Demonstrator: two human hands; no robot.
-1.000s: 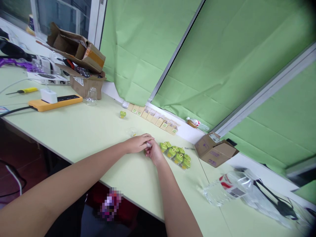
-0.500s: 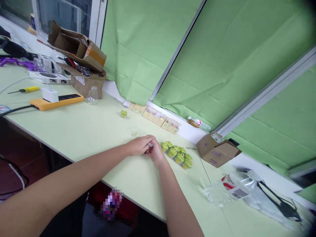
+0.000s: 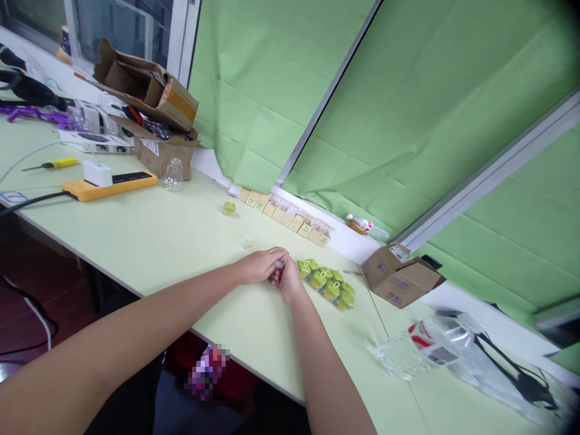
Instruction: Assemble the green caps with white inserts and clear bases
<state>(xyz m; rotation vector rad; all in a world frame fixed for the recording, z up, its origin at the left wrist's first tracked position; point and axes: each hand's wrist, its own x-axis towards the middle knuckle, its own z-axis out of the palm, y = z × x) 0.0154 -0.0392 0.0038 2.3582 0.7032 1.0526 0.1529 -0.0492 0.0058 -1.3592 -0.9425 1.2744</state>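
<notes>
My left hand [image 3: 261,266] and my right hand [image 3: 288,279] are pressed together over the table, closed, with fingers folded around each other. Whatever lies between the palms, if anything, is hidden. Just right of my right hand stands a cluster of several small clear containers with green lids [image 3: 324,283], some with a loop on top. A small clear plastic piece [image 3: 246,241] with a bit of yellow lies beyond my left hand. Farther back, one more green-topped container [image 3: 229,209] stands by itself.
Small tan boxes [image 3: 290,217] line the wall. At left are a yellow power strip [image 3: 109,186], a screwdriver [image 3: 58,163], a clear plastic cup [image 3: 173,174] and open cartons [image 3: 163,158]. A cardboard box [image 3: 399,275] and a large clear bottle [image 3: 426,344] lie right.
The whole view has shifted slightly, so things appear a little farther right. My hands stay clasped in the same place over the table.
</notes>
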